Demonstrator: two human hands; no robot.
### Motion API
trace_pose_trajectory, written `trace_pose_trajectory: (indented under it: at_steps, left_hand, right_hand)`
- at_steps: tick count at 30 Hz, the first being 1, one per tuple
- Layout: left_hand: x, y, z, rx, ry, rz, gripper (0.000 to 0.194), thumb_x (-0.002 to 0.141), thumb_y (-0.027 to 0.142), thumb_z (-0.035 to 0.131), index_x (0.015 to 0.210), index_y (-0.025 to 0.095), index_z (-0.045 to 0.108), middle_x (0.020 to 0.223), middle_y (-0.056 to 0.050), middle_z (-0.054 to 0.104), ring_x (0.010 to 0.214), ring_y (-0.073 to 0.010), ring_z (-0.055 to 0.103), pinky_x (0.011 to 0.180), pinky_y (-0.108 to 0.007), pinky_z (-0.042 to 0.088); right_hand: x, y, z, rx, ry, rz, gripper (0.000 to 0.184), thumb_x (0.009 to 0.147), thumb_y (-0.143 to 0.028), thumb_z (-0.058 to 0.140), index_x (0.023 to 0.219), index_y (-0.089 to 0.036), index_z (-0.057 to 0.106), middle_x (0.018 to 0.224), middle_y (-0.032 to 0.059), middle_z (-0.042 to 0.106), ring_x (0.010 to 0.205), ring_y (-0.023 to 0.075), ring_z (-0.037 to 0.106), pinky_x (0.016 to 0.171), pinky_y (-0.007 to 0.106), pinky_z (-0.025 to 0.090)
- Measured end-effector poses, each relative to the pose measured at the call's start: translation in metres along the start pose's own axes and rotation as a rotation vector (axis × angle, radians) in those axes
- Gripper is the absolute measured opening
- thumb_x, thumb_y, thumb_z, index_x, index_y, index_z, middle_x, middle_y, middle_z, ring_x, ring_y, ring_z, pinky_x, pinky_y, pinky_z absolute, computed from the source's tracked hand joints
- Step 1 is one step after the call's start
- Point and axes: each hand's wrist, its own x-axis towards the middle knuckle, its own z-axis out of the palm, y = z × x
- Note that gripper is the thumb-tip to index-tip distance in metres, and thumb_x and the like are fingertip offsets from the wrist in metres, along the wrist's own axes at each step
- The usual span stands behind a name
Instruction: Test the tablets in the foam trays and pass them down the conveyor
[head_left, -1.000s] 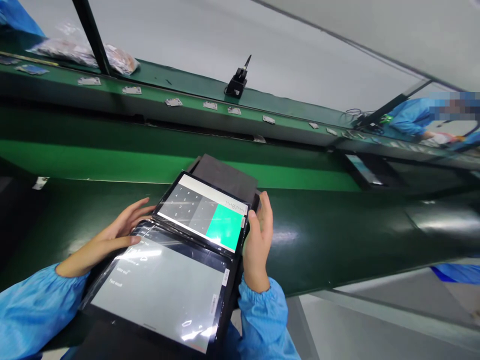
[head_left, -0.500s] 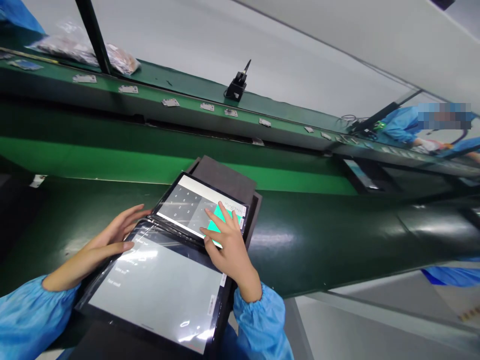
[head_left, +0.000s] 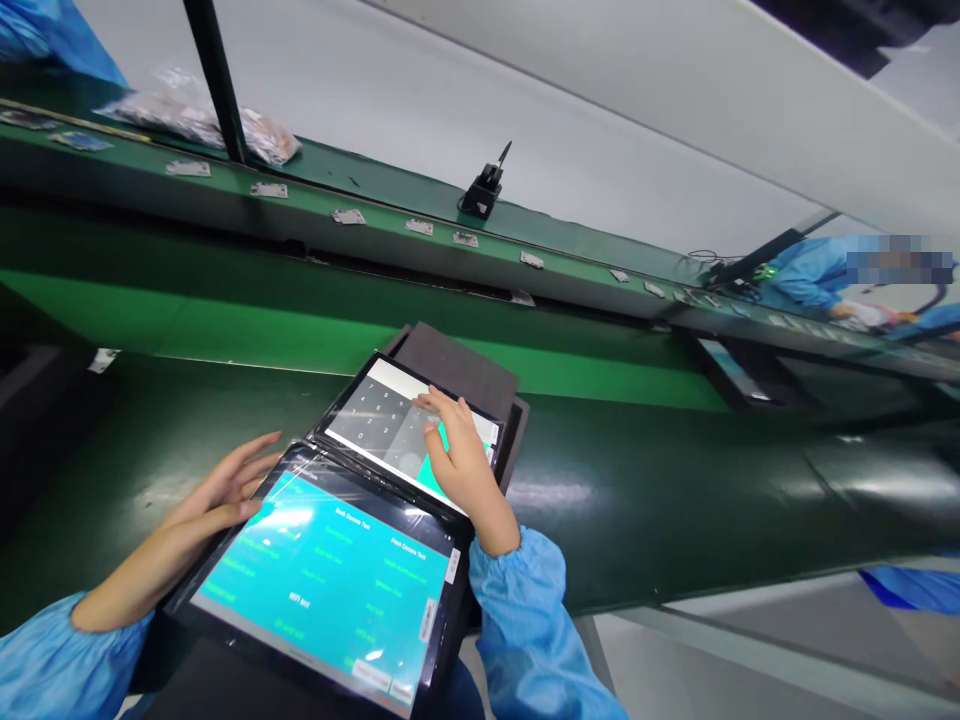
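A large tablet [head_left: 315, 590] lies tilted nearest me, its screen turquoise with green and white test labels. My left hand [head_left: 232, 490] rests at its left edge, thumb on the screen's border and fingers stretched out. Beyond it, a second tablet [head_left: 375, 415] shows a grey calculator keypad with a green panel at the right. Over that keypad reaches my right hand [head_left: 459, 450], fingers extended and holding nothing; the hand covers part of the screen. Beneath the second tablet sit dark foam-like blocks [head_left: 457, 362].
A green workbench [head_left: 637, 490] spreads under the tablets. Circuit boards [head_left: 349, 217] line a raised ledge behind it. A black holder [head_left: 481, 195] and plastic bags [head_left: 187, 115] stand farther back. At right are another tablet-like device [head_left: 731, 368] and a person in blue [head_left: 814, 272].
The near tablet's screen has switched from a pale grey page to a turquoise test menu. My right hand has shifted up on the calculator, fingers drawn closer together. The camera view has tilted slightly.
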Motion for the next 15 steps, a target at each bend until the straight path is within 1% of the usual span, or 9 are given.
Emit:
trace_pose_trajectory:
  at_steps: [2,4,7,9,11,13,14,15]
  left_hand:
    - [-0.002,-0.002,-0.002,-0.012,0.012,-0.012,0.076,0.071,0.054,0.079,0.141,0.047,0.049,0.154,0.004,0.049,0.149,-0.0354,0.037,0.12,-0.05,0.042]
    - [-0.005,-0.003,-0.002,-0.028,0.03,-0.026,0.08,0.068,0.055,0.081,0.141,0.045,0.049,0.152,0.002,0.052,0.148,-0.0347,0.038,0.117,-0.044,0.046]
    - [-0.012,-0.002,-0.001,-0.043,0.045,-0.047,0.086,0.067,0.055,0.082,0.144,0.041,0.046,0.15,-0.001,0.054,0.146,-0.0317,0.042,0.11,-0.032,0.051]
    - [-0.018,-0.003,0.0,-0.036,0.056,-0.063,0.087,0.067,0.057,0.081,0.145,0.039,0.045,0.151,-0.001,0.054,0.147,-0.0299,0.042,0.106,-0.027,0.053]
    - [-0.025,-0.009,0.0,-0.017,0.095,-0.08,0.086,0.065,0.06,0.081,0.142,0.04,0.047,0.153,0.001,0.051,0.148,-0.0305,0.039,0.104,-0.028,0.054]
    - [-0.032,-0.018,-0.004,0.007,0.145,-0.096,0.085,0.065,0.063,0.079,0.141,0.042,0.048,0.155,0.002,0.049,0.148,-0.0335,0.04,0.105,-0.034,0.055]
    - [-0.036,-0.023,-0.006,0.018,0.172,-0.09,0.084,0.066,0.064,0.077,0.141,0.043,0.047,0.156,0.003,0.048,0.147,-0.0347,0.04,0.108,-0.038,0.054]
    - [-0.04,-0.029,-0.009,0.042,0.174,-0.083,0.084,0.068,0.066,0.073,0.144,0.044,0.043,0.157,0.004,0.047,0.148,-0.0354,0.039,0.111,-0.041,0.051]
  right_hand:
    - [0.011,0.0,0.001,-0.013,-0.022,-0.008,0.044,0.099,-0.022,0.04,0.142,-0.026,0.051,0.134,0.0074,0.07,0.142,0.0255,0.051,0.126,0.062,0.019]
    - [0.02,-0.001,0.0,-0.042,-0.038,-0.002,0.047,0.099,-0.022,0.038,0.145,-0.023,0.046,0.135,0.009,0.069,0.14,0.026,0.052,0.125,0.064,0.017]
    - [0.027,0.0,-0.003,-0.08,-0.055,0.011,0.047,0.1,-0.021,0.036,0.146,-0.021,0.043,0.138,0.0097,0.067,0.143,0.0258,0.049,0.125,0.064,0.014]
    - [0.03,0.002,-0.004,-0.087,-0.068,0.014,0.046,0.101,-0.021,0.034,0.146,-0.021,0.044,0.138,0.0091,0.067,0.147,0.0248,0.044,0.125,0.063,0.014]
    - [0.032,0.003,-0.002,-0.09,-0.092,0.012,0.046,0.101,-0.021,0.033,0.146,-0.021,0.044,0.137,0.0093,0.068,0.147,0.0239,0.044,0.125,0.063,0.015]
    - [0.035,0.004,0.001,-0.094,-0.114,0.007,0.045,0.101,-0.021,0.032,0.145,-0.02,0.043,0.136,0.0102,0.069,0.145,0.0239,0.047,0.125,0.063,0.016]
    - [0.036,0.004,0.003,-0.097,-0.123,0.003,0.045,0.101,-0.02,0.032,0.144,-0.02,0.044,0.136,0.0105,0.069,0.143,0.0244,0.048,0.125,0.063,0.016]
    - [0.039,0.003,0.006,-0.099,-0.129,-0.003,0.044,0.101,-0.02,0.032,0.143,-0.02,0.044,0.136,0.0106,0.069,0.143,0.0248,0.049,0.124,0.064,0.016]
